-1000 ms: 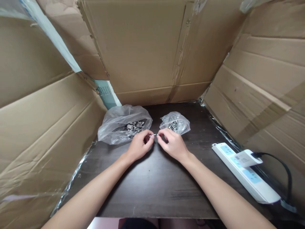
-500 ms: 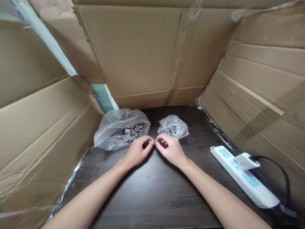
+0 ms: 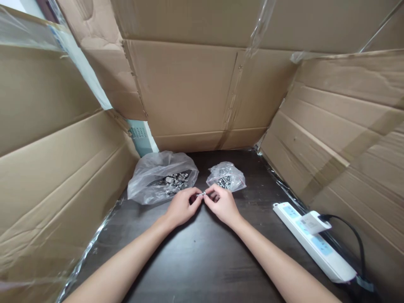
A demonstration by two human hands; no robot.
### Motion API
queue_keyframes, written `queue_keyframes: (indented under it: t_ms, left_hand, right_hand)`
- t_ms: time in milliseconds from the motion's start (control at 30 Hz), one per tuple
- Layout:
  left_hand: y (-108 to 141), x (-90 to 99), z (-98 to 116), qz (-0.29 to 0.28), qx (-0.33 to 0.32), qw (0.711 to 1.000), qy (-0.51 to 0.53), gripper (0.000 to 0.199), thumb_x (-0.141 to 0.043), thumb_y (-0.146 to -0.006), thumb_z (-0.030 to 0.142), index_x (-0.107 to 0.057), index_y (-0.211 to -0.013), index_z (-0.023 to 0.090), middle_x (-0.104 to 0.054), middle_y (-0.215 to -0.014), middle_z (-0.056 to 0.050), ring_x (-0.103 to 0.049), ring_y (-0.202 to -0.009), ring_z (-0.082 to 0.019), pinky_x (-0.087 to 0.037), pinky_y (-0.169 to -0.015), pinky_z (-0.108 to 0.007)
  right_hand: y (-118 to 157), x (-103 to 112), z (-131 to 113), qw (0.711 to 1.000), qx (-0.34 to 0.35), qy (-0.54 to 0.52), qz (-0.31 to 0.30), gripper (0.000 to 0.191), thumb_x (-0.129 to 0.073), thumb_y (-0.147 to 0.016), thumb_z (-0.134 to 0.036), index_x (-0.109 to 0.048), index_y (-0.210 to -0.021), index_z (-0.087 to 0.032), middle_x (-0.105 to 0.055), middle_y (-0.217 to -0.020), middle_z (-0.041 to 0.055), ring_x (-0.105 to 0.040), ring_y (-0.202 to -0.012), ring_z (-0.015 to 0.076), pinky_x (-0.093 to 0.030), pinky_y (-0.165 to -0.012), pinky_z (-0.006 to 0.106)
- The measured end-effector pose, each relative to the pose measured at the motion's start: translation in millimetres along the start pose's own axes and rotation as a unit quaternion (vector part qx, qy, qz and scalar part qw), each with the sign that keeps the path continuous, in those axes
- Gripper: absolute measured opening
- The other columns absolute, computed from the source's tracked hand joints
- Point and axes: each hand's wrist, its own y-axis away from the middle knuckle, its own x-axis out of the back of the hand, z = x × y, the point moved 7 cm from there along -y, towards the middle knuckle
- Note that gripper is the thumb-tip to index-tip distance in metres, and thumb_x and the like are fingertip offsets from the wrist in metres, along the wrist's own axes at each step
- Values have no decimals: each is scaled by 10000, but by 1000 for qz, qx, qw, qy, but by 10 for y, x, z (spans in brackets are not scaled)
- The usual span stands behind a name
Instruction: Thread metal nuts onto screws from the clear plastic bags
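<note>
We had a thin metal screw between our two hands, just above the table or touching it; we could not tell which. Its long axis ran crosswise, nearly level from left to right in our view, with the right end slightly farther up.

The thumb and forefinger of our left hand were pinched on its left end. Those of our right hand were pressed together at its other end, on a small bright bit; whether that was the screw's own end or a separate piece was too small to tell. Neither hand was clearly nearer: the screw bridged the narrow gap, in line with both sets of fingertips.

Beyond our left hand lay a big bag, open, with shiny metal parts inside. Just beyond our right fingers sat a small bag of screws. Well off to the right was a power strip with an adapter in it, beside the cardboard.
</note>
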Motion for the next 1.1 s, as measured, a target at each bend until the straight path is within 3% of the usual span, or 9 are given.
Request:
queue_keyframes:
  t_ms: [500,567,667,800,1100]
  left_hand:
    - [13,-13,-16,-15,9,1000,-7,198,-567,-944,274,-738,-965,177,-718,-813,-29,-622,-722,-166,-413,-670,-257]
    - [17,-15,-16,-17,6,1000,-6,189,-570,-943,270,-735,-962,178,-716,-813,-28,-618,-716,-165,-411,-667,-258]
    - [21,-16,-14,-18,-3,1000,-10,191,-567,-948,274,-730,-976,179,-714,-814,-29,-616,-710,-166,-412,-668,-260]
    - [25,-10,-19,-13,-6,1000,-19,209,-563,-956,299,-728,-970,171,-713,-806,-36,-620,-708,-171,-417,-664,-264]
    - [38,-12,0,-11,-8,1000,-20,188,-569,-955,268,-726,-998,174,-735,-829,-31,-631,-696,-164,-419,-653,-260]
  right_hand:
    - [46,14,-34,999,21,-28,-37,95,-588,-878,-225,-652,-816,-191,-681,-713,13,-615,-580,134,-466,-534,229]
    - [52,18,-38,999,30,-27,-35,82,-589,-874,-198,-667,-896,-184,-704,-766,21,-609,-568,126,-468,-529,228]
    - [55,28,-65,998,48,-29,-32,207,-588,-865,-159,-689,-1045,-179,-744,-893,47,-616,-581,125,-491,-550,237]
    - [63,49,-144,996,85,-5,-29,199,-580,-869,-122,-741,-965,-190,-731,-829,43,-614,-627,145,-488,-586,253]
    - [59,63,-133,996,83,-1,-35,192,-609,-873,-132,-766,-971,-184,-720,-795,36,-599,-614,141,-477,-588,255]
